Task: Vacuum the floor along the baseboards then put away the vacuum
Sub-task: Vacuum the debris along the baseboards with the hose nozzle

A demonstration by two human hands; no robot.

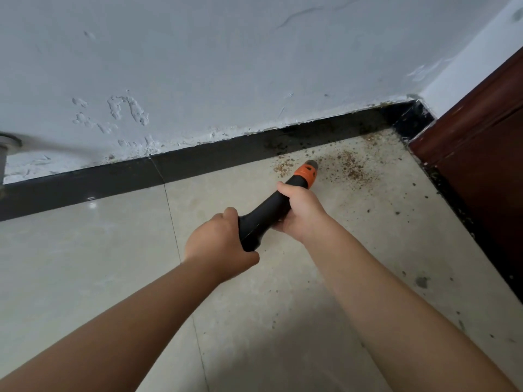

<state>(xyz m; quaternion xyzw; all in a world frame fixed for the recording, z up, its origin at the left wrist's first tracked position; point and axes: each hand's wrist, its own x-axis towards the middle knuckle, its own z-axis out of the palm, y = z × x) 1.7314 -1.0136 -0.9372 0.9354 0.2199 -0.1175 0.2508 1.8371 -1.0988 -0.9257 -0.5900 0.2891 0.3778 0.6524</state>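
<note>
A black handheld vacuum (267, 213) with an orange nozzle collar (305, 173) points down toward the floor near the room's corner. My left hand (219, 244) grips its thick rear end. My right hand (301, 212) grips the narrower neck just behind the collar. The nozzle tip sits at the left edge of a patch of brown crumbs (349, 168) scattered on the beige tile. A black baseboard (198, 162) runs along the foot of the white wall behind the crumbs.
A dark red wooden door frame (481, 142) stands on the right, with a black strip along its foot. Dark specks dot the tile (113, 250) near it. A grey pipe (5, 154) shows at the left edge.
</note>
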